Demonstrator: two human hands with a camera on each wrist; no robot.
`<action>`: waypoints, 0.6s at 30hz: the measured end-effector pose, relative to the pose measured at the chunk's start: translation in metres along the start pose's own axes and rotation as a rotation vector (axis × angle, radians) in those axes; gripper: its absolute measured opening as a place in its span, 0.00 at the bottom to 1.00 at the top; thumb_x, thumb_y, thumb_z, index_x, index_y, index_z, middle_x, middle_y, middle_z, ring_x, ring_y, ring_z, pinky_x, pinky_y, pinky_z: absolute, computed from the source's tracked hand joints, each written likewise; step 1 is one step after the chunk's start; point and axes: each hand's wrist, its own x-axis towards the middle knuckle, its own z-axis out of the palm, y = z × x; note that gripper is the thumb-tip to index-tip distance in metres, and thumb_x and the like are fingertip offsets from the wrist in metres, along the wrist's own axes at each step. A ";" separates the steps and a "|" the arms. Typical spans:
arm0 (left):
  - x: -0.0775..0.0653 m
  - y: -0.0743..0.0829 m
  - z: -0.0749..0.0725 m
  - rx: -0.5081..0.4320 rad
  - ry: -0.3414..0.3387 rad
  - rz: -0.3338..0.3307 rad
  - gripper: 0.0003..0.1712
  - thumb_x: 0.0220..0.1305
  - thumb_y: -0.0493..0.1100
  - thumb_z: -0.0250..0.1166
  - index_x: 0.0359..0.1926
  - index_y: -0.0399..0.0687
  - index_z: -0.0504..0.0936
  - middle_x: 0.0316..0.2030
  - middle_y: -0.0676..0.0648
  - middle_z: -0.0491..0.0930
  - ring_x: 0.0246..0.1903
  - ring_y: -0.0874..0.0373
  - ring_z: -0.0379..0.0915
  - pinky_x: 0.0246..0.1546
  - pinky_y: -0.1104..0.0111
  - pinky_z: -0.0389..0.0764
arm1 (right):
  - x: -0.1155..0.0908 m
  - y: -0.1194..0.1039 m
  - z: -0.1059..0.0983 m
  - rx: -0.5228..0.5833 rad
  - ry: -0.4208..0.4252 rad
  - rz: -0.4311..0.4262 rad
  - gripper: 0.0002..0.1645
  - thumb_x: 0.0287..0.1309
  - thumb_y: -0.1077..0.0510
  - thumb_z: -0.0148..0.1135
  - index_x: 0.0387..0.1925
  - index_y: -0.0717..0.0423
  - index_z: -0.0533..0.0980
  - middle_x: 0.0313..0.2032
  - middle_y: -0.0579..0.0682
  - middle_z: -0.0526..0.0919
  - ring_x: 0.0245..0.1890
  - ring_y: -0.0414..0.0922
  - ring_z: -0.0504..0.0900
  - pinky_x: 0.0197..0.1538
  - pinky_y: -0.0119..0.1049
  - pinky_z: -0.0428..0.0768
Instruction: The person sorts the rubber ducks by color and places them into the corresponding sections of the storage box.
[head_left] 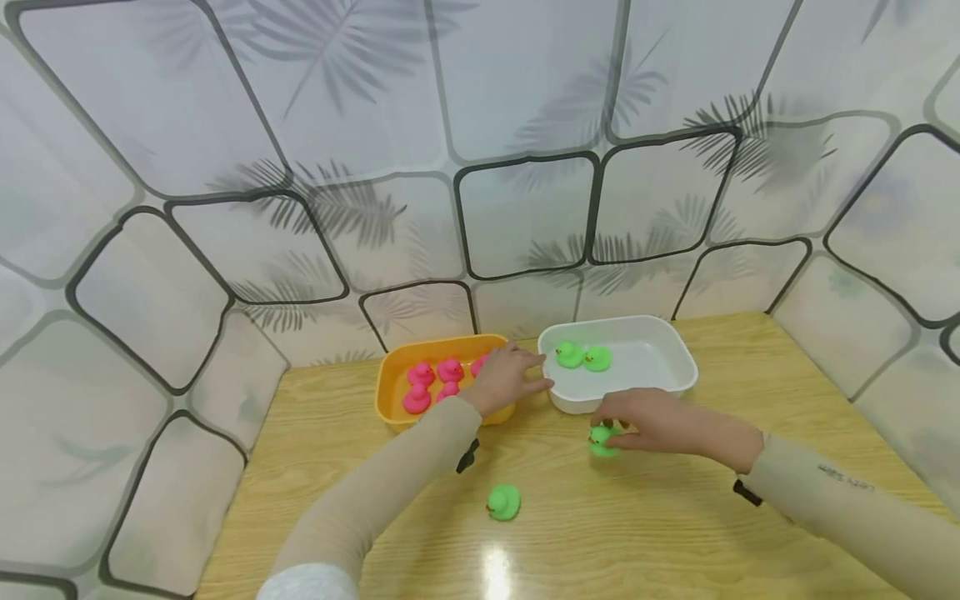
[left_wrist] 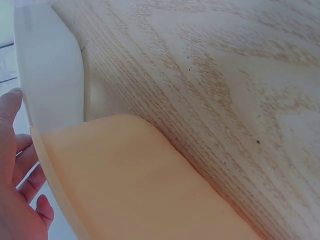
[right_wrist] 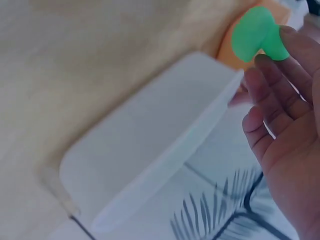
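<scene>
My right hand (head_left: pixel 652 421) pinches a green rubber duck (head_left: pixel 602 440) between thumb and fingers, in front of the white tub (head_left: pixel 682 367). The right wrist view also shows this duck (right_wrist: pixel 255 35) at the fingertips. My left hand (head_left: pixel 506 379) is over the right end of the orange tub (head_left: pixel 390 408). Its fingertips are at the white tub's left rim, with nothing gripped. Two green ducks (head_left: pixel 597 359) sit inside the white tub at its left. Several pink ducks (head_left: pixel 417 398) are in the orange tub, partly hidden by my left hand.
Another green duck (head_left: pixel 503 502) lies on the wooden table (head_left: pixel 360 533), nearer to me and left of my right hand. Both tubs stand side by side at the back, close to the patterned wall covering (head_left: pixel 525 217).
</scene>
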 end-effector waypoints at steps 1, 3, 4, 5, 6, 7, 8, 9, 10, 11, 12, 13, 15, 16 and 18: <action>0.000 0.000 0.000 -0.002 0.001 0.002 0.34 0.74 0.63 0.62 0.70 0.48 0.78 0.65 0.48 0.81 0.69 0.45 0.68 0.71 0.48 0.67 | -0.001 0.001 -0.005 -0.009 0.012 0.006 0.11 0.61 0.56 0.75 0.45 0.46 0.83 0.35 0.34 0.80 0.32 0.33 0.77 0.35 0.30 0.77; 0.000 0.000 0.000 -0.002 0.003 0.007 0.34 0.74 0.62 0.63 0.70 0.48 0.79 0.65 0.47 0.81 0.69 0.44 0.68 0.71 0.47 0.67 | -0.001 0.005 -0.014 -0.021 0.031 0.021 0.11 0.61 0.56 0.75 0.45 0.46 0.84 0.36 0.34 0.81 0.32 0.33 0.77 0.35 0.30 0.77; 0.000 -0.001 0.001 0.001 0.006 0.009 0.33 0.74 0.62 0.63 0.70 0.48 0.79 0.65 0.47 0.81 0.69 0.44 0.68 0.71 0.47 0.67 | 0.000 0.006 -0.019 -0.023 0.034 0.034 0.11 0.61 0.56 0.75 0.44 0.46 0.84 0.36 0.34 0.81 0.32 0.34 0.77 0.35 0.31 0.77; 0.000 -0.001 0.001 0.003 0.008 0.011 0.33 0.74 0.62 0.63 0.70 0.48 0.79 0.65 0.47 0.81 0.69 0.44 0.68 0.71 0.47 0.67 | 0.000 0.008 -0.024 -0.025 0.034 0.046 0.10 0.62 0.56 0.75 0.45 0.47 0.84 0.37 0.35 0.82 0.32 0.34 0.77 0.35 0.31 0.77; 0.000 -0.001 0.001 0.007 0.009 0.012 0.33 0.74 0.62 0.63 0.69 0.48 0.79 0.65 0.47 0.81 0.69 0.44 0.68 0.71 0.47 0.67 | 0.001 0.009 -0.029 -0.030 0.029 0.065 0.10 0.62 0.56 0.74 0.45 0.47 0.84 0.37 0.35 0.82 0.32 0.34 0.77 0.36 0.32 0.77; 0.001 -0.001 0.001 0.009 0.009 0.012 0.33 0.74 0.62 0.63 0.69 0.48 0.79 0.65 0.47 0.81 0.69 0.43 0.68 0.71 0.47 0.67 | 0.002 0.010 -0.034 -0.037 0.028 0.076 0.09 0.63 0.56 0.74 0.45 0.47 0.84 0.37 0.35 0.82 0.32 0.34 0.77 0.35 0.32 0.77; 0.001 -0.001 0.001 0.012 0.010 0.012 0.33 0.74 0.62 0.63 0.69 0.48 0.79 0.65 0.47 0.81 0.69 0.43 0.68 0.71 0.47 0.67 | 0.004 0.013 -0.038 -0.046 0.028 0.083 0.09 0.63 0.56 0.74 0.45 0.48 0.84 0.37 0.35 0.82 0.32 0.35 0.77 0.35 0.32 0.77; 0.001 -0.001 0.001 0.013 0.010 0.011 0.33 0.74 0.63 0.63 0.70 0.48 0.79 0.65 0.47 0.81 0.69 0.44 0.68 0.71 0.47 0.67 | 0.005 0.015 -0.042 -0.055 0.030 0.088 0.09 0.63 0.57 0.74 0.44 0.48 0.84 0.37 0.36 0.82 0.32 0.35 0.77 0.35 0.33 0.77; 0.000 -0.001 0.001 0.012 0.010 0.010 0.33 0.74 0.63 0.63 0.70 0.48 0.79 0.65 0.47 0.81 0.68 0.44 0.69 0.70 0.47 0.68 | 0.007 0.017 -0.045 -0.063 0.032 0.089 0.09 0.63 0.57 0.74 0.44 0.49 0.84 0.36 0.37 0.82 0.32 0.36 0.77 0.35 0.33 0.77; 0.000 -0.001 0.001 0.009 0.009 0.009 0.33 0.74 0.62 0.63 0.70 0.48 0.79 0.65 0.47 0.81 0.68 0.44 0.69 0.70 0.47 0.68 | 0.010 0.019 -0.049 -0.069 0.034 0.091 0.09 0.63 0.57 0.74 0.44 0.49 0.84 0.37 0.37 0.82 0.32 0.36 0.78 0.34 0.33 0.77; 0.000 -0.001 0.001 0.006 0.008 0.009 0.33 0.74 0.62 0.63 0.70 0.48 0.79 0.65 0.47 0.81 0.67 0.45 0.69 0.70 0.48 0.68 | 0.012 0.021 -0.051 -0.073 0.034 0.094 0.09 0.63 0.57 0.74 0.44 0.50 0.84 0.37 0.37 0.82 0.32 0.37 0.78 0.34 0.32 0.77; 0.000 -0.001 0.000 0.001 0.006 0.008 0.34 0.74 0.62 0.63 0.70 0.48 0.79 0.65 0.47 0.80 0.67 0.45 0.69 0.70 0.48 0.69 | 0.014 0.023 -0.054 -0.074 0.035 0.095 0.09 0.62 0.57 0.74 0.44 0.51 0.85 0.37 0.38 0.82 0.32 0.37 0.78 0.34 0.33 0.77; -0.001 -0.001 0.000 -0.008 0.004 0.009 0.34 0.74 0.62 0.63 0.70 0.48 0.78 0.65 0.47 0.81 0.66 0.45 0.70 0.69 0.48 0.69 | 0.019 0.027 -0.059 -0.075 0.034 0.101 0.09 0.62 0.58 0.74 0.44 0.51 0.85 0.38 0.39 0.83 0.32 0.37 0.78 0.35 0.33 0.78; -0.001 -0.001 0.000 -0.009 0.004 0.011 0.34 0.74 0.62 0.63 0.70 0.47 0.78 0.65 0.47 0.81 0.66 0.45 0.70 0.69 0.49 0.69 | 0.021 0.029 -0.061 -0.078 0.032 0.104 0.09 0.63 0.58 0.74 0.44 0.52 0.85 0.38 0.39 0.84 0.32 0.37 0.78 0.35 0.33 0.78; -0.001 -0.001 0.000 -0.004 0.006 0.012 0.34 0.74 0.62 0.62 0.70 0.48 0.78 0.65 0.47 0.81 0.66 0.45 0.70 0.69 0.49 0.69 | 0.025 0.032 -0.065 -0.079 0.025 0.115 0.10 0.63 0.57 0.74 0.45 0.52 0.85 0.39 0.40 0.84 0.32 0.36 0.78 0.36 0.34 0.78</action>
